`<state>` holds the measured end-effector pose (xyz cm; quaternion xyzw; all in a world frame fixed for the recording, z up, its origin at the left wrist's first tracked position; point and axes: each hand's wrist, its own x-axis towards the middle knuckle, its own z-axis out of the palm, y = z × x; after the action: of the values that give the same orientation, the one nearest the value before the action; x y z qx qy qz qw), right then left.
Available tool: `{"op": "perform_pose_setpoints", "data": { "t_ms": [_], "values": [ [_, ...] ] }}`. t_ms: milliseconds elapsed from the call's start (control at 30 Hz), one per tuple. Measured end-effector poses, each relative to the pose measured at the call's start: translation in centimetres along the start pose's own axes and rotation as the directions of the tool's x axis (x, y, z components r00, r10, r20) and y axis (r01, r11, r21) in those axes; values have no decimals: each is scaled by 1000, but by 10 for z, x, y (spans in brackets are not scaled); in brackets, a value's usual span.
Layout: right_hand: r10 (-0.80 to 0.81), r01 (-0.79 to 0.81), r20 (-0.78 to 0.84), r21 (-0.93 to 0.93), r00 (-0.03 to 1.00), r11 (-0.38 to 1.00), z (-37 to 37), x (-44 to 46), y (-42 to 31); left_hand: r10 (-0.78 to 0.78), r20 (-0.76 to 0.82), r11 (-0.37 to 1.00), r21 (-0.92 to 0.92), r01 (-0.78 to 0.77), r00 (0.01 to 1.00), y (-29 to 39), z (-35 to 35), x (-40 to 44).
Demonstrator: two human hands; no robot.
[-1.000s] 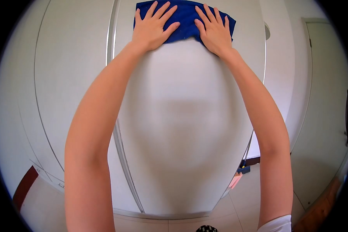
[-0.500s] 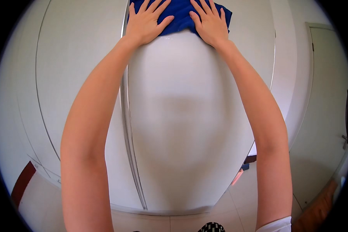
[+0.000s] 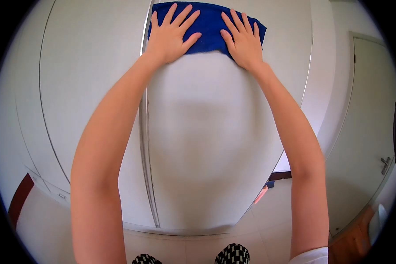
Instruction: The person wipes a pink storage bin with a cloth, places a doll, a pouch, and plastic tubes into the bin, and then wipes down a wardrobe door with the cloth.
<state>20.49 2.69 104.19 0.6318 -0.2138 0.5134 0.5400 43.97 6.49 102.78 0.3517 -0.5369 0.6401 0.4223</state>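
A blue cloth lies spread flat against a white cabinet door at the top of the view. On the cloth's left part my left hand presses with its fingers spread. My right hand rests on the right part in the same way, fingers apart and pointing upward. Between the two hands the middle of the cloth shows, its lower edge slightly wavy. Both arms reach up from the bottom of the view.
A metal strip runs down the door's left edge. At the right is a pale room door with a handle. Tiled floor lies below. A brown wooden thing stands at lower right.
Cloth and both hands appear lower in the view, so the cloth's upper edge now shows. More of the patterned trouser legs and floor is visible. Both hands stay flat on the cloth.
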Motion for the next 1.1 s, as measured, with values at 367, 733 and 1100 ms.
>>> {"op": "perform_pose_setpoints", "data": {
  "t_ms": [367, 733, 1100],
  "values": [
    [-31, 29, 72, 27, 997, 999, -1, 7, -53, -37, 74, 994, -102, 45, 997, -35, -21, -38],
    [-110, 107, 100, 29, 989, 994, -18, 31, -61, -66, 47, 993, -95, 70, 997, -43, -38, -43],
    [-98, 99, -51, 20, 994, 995, -25, 60, -47, -20, -60, 999, -34, 18, 998, -56, -36, -11]
  ]
}}
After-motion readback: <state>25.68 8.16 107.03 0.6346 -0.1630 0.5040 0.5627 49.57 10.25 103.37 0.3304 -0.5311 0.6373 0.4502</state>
